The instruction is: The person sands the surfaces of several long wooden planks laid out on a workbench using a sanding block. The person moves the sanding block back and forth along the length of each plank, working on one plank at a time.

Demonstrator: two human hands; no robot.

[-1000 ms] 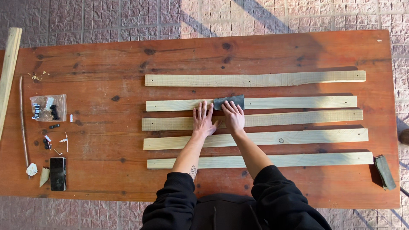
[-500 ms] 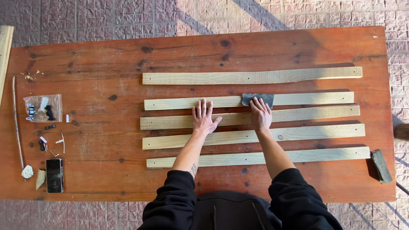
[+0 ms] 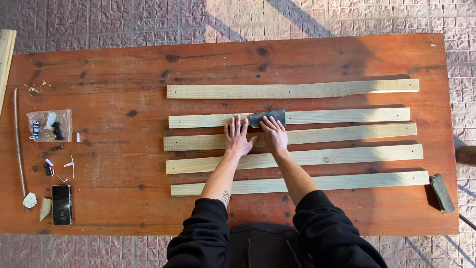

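Note:
Several pale wooden slats lie side by side on a reddish wooden table (image 3: 114, 208). My left hand (image 3: 238, 137) lies flat, fingers spread, across the second slat (image 3: 347, 116) and the third slat (image 3: 347, 134). Just to its right, my right hand (image 3: 274, 132) presses a dark grey piece of sandpaper (image 3: 267, 117) onto the second slat. Black sleeves cover both forearms lower down.
A clear plastic bag of small parts (image 3: 48, 125) lies at the left, with loose screws and bits below it. A black phone (image 3: 62, 204) rests near the front left. A folded dark sandpaper piece (image 3: 441, 192) sits at the right edge. A thin stick (image 3: 19, 144) runs along the left side.
My right hand slid the sandpaper right along the second slat, then back left beside my left hand. My left hand stayed pressed on the slats.

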